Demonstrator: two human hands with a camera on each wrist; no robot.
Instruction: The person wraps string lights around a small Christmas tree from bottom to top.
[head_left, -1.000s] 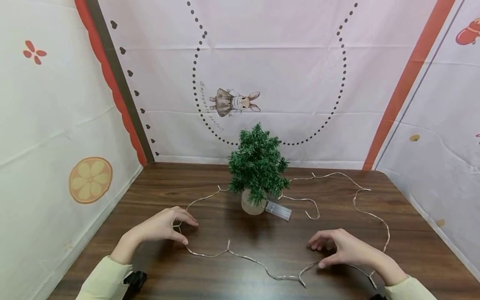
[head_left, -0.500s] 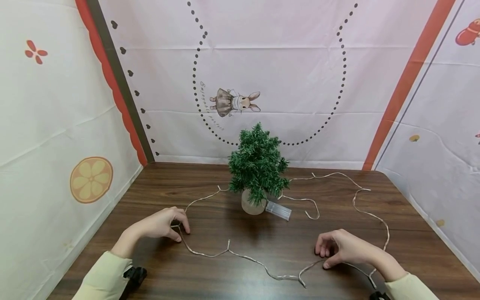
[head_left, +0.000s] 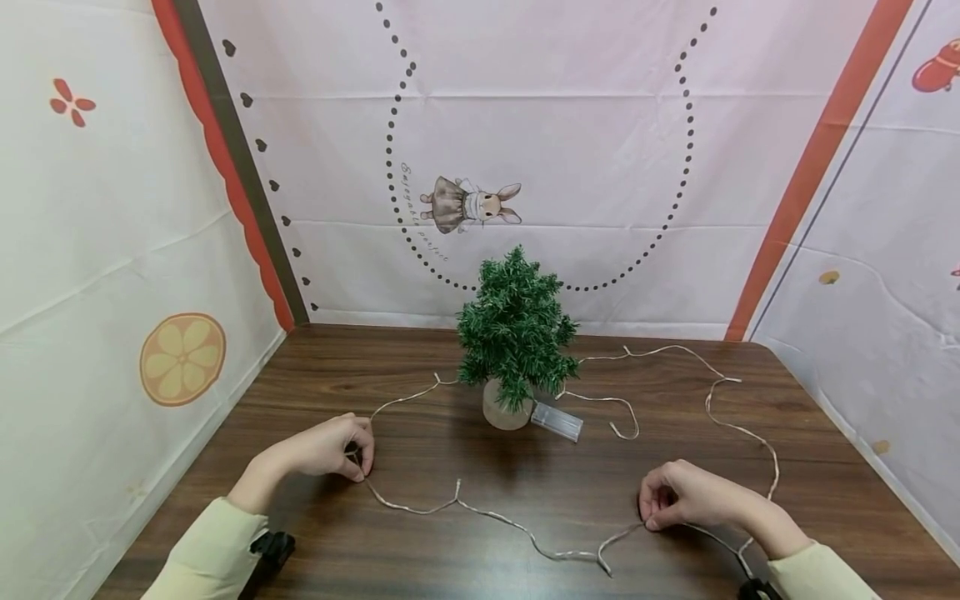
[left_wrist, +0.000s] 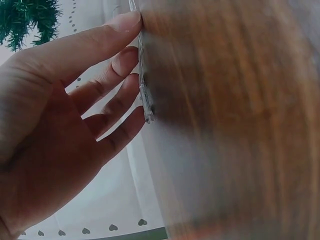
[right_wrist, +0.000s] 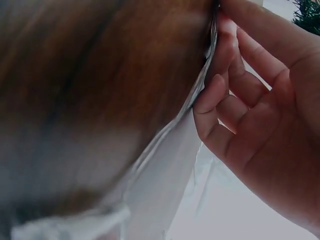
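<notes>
**Pinching a thin silvery wire light string (head_left: 510,522)**

I'm holding it at the near left with the left hand (head_left: 324,448), thumb and fingers closed in a pinch — the right hand (head_left: 693,497) is pinching likewise at the near right. The string is looping over the brown wood-grain desk (head_left: 420,567), partly hidden behind a bushy green potted artificial tree (head_left: 517,325).

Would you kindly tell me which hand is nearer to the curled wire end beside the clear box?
The right hand: it is slightly right of the curled wire end, on the person's side. The left hand is well off to its left.
</notes>
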